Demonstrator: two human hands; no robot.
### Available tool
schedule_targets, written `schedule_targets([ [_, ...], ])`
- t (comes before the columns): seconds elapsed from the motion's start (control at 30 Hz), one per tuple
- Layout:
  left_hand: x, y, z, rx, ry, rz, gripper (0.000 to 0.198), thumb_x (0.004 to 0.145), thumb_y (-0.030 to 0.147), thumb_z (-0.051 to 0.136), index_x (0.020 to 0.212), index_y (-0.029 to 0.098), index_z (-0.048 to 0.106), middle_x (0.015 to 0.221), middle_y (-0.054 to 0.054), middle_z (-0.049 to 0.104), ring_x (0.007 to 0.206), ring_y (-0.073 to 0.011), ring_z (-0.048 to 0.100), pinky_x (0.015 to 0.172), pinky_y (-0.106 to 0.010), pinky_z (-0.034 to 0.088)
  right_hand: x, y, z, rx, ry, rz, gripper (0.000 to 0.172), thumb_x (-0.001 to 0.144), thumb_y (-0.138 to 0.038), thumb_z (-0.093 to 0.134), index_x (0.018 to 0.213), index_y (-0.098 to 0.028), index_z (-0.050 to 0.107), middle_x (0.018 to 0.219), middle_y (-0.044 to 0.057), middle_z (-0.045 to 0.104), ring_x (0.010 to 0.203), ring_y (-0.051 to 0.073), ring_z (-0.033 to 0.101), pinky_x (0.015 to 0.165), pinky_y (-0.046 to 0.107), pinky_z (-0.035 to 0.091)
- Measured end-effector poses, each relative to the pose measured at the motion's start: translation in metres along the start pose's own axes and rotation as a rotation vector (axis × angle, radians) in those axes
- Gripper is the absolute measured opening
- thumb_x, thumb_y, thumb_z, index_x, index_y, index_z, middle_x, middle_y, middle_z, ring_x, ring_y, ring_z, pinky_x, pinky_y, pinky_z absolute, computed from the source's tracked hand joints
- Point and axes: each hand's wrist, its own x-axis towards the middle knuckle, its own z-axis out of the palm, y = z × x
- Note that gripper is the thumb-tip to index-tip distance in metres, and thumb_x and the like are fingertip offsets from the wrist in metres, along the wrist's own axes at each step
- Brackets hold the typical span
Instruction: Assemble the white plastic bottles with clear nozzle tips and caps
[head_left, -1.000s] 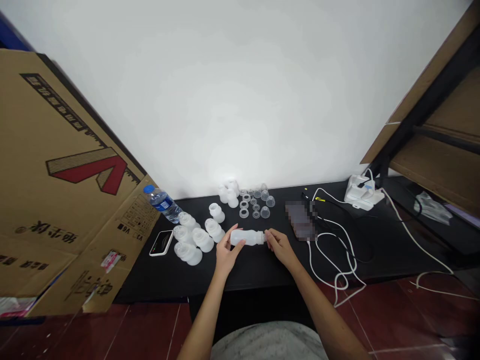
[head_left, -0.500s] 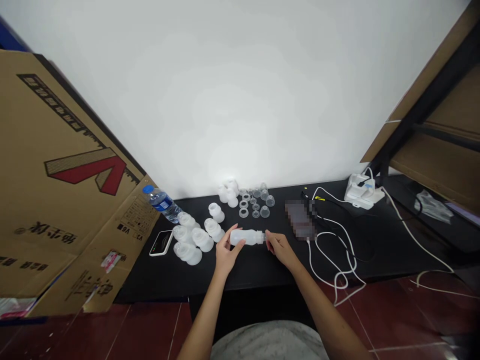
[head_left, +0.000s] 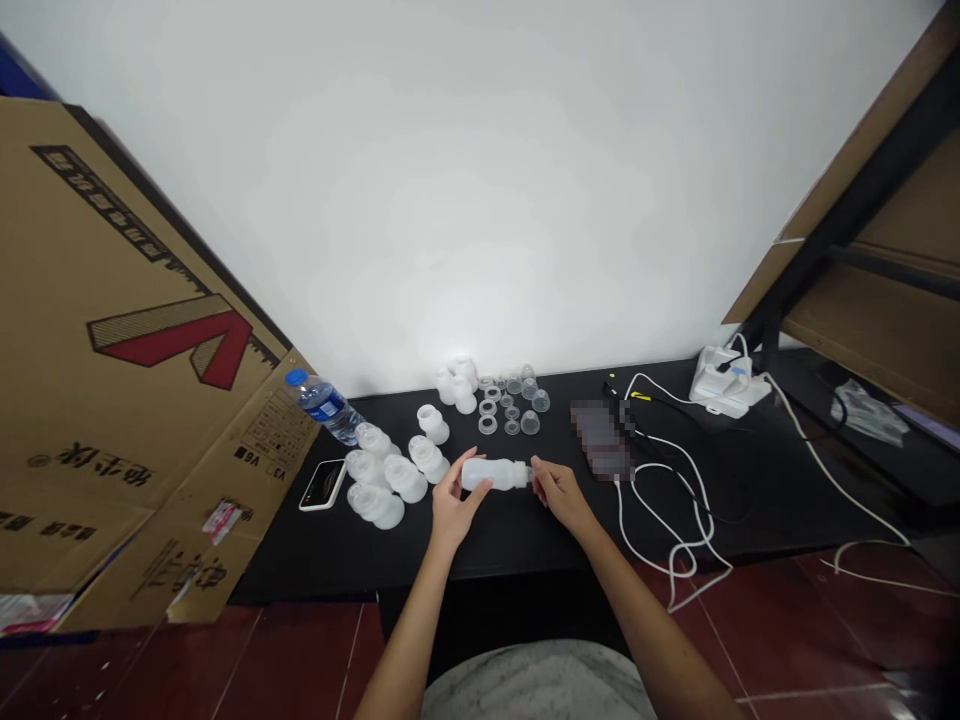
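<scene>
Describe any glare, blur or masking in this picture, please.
Head view: white wall glows brightest low down; head view: held bottle looks pale, lacking detail; head view: mosaic masks the dark device; head view: red floor smears at bottom right.

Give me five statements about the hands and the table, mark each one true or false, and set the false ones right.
1. The left hand holds a white bottle on its side. True.
2. The right hand rests in the person's lap. False: the right hand pinches a small clear piece at the bottle's neck.
3. Several other white bottles stand to the left of the left hand. True.
4. The clear domes lie on the floor. False: the clear domes lie on the black table.
5. The water bottle has a blue cap. True.
</scene>
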Motion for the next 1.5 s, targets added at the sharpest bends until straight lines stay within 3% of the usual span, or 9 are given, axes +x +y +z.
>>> schedule_targets([
  [0.13, 0.0002, 0.0002, 0.0000, -0.003, 0.018, -0.004, 0.063, 0.085, 0.050, 0.085, 0.138, 0.020, 0.069, 0.132, -0.015, 0.078, 0.124, -0.0316, 0.074, 0.112, -0.049, 0.057, -0.0008, -0.0013, -0.0014, 0.060, -0.032, -0.015, 0.052, 0.103, -0.071, 0.055, 0.079, -0.025, 0.057, 0.063, -0.004, 0.052, 0.055, 0.015, 0.048, 0.055, 0.027, 0.038],
  [0.33, 0.0004, 0.0016, -0.0003, -0.008, 0.006, 0.005, 0.061, 0.083, 0.047, 0.088, 0.135, 0.020, 0.070, 0.131, -0.015, 0.078, 0.121, -0.0310, 0.075, 0.109, -0.048, 0.059, -0.0003, -0.0018, -0.0022, -0.037, -0.051, -0.052, 0.059, 0.110, -0.066, 0.045, 0.068, -0.024, 0.051, 0.059, -0.003, 0.049, 0.058, 0.016, 0.049, 0.060, 0.029, 0.039],
  [0.6, 0.0013, 0.0009, 0.0001, -0.005, 0.017, 0.012, 0.058, 0.084, 0.051, 0.086, 0.130, 0.020, 0.072, 0.127, -0.014, 0.079, 0.119, -0.0316, 0.076, 0.106, -0.047, 0.060, -0.0001, -0.0007, -0.0009, -0.028, -0.036, -0.049, 0.060, 0.110, -0.065, 0.044, 0.067, -0.024, 0.052, 0.058, -0.003, 0.049, 0.057, 0.016, 0.049, 0.059, 0.029, 0.040],
  [0.7, 0.0013, -0.0007, -0.0002, -0.011, 0.022, -0.009, 0.057, 0.084, 0.053, 0.086, 0.128, 0.020, 0.073, 0.125, -0.014, 0.080, 0.117, -0.0323, 0.077, 0.104, -0.047, 0.061, -0.0004, 0.0020, 0.0002, 0.056, -0.016, -0.036, 0.039, 0.102, -0.062, 0.063, 0.098, -0.024, 0.069, 0.078, -0.001, 0.062, 0.060, 0.015, 0.054, 0.058, 0.027, 0.044],
  [0.77, 0.0011, -0.0016, -0.0004, -0.002, 0.022, -0.012, 0.056, 0.084, 0.054, 0.085, 0.128, 0.020, 0.073, 0.125, -0.014, 0.080, 0.117, -0.0327, 0.076, 0.103, -0.047, 0.062, -0.0009, 0.0031, 0.0005, 0.108, -0.034, -0.041, 0.049, 0.089, -0.057, 0.081, 0.126, -0.027, 0.067, 0.101, 0.002, 0.067, 0.064, 0.013, 0.057, 0.059, 0.026, 0.046],
  [0.83, 0.0010, -0.0021, -0.0005, 0.008, 0.020, -0.010, 0.057, 0.085, 0.054, 0.085, 0.129, 0.020, 0.073, 0.126, -0.014, 0.079, 0.118, -0.0326, 0.076, 0.103, -0.047, 0.062, -0.0017, 0.0034, 0.0001, 0.121, -0.080, -0.057, 0.062, 0.081, -0.050, 0.090, 0.134, -0.029, 0.065, 0.114, 0.004, 0.067, 0.068, 0.012, 0.060, 0.061, 0.026, 0.048],
  [0.97, 0.0013, -0.0022, -0.0006, -0.003, 0.007, -0.011, 0.056, 0.085, 0.052, 0.084, 0.129, 0.020, 0.072, 0.126, -0.013, 0.079, 0.117, -0.0314, 0.076, 0.103, -0.046, 0.061, -0.0030, 0.0016, -0.0016, 0.064, -0.110, -0.074, 0.043, 0.086, -0.048, 0.088, 0.120, -0.026, 0.073, 0.103, 0.002, 0.072, 0.074, 0.016, 0.062, 0.068, 0.028, 0.050],
  [1.2, 0.0025, -0.0024, -0.0040, 0.048, -0.001, -0.007, 0.053, 0.084, 0.054, 0.085, 0.124, 0.020, 0.074, 0.120, -0.012, 0.079, 0.110, -0.0310, 0.077, 0.097, -0.042, 0.062, -0.0053, -0.0042, -0.0023, -0.113, -0.114, -0.122, 0.030, 0.097, -0.051, 0.076, 0.110, -0.024, 0.074, 0.091, 0.001, 0.073, 0.075, 0.018, 0.063, 0.070, 0.029, 0.047],
  [1.5, 0.0000, -0.0012, -0.0042, 0.083, -0.027, -0.021, 0.056, 0.084, 0.056, 0.084, 0.125, 0.019, 0.072, 0.120, -0.011, 0.078, 0.106, -0.0289, 0.076, 0.092, -0.038, 0.063, -0.0047, -0.0028, -0.0039, -0.127, -0.166, -0.101, 0.042, 0.106, -0.058, 0.062, 0.089, -0.020, 0.071, 0.075, -0.002, 0.066, 0.071, 0.016, 0.060, 0.068, 0.027, 0.042],
])
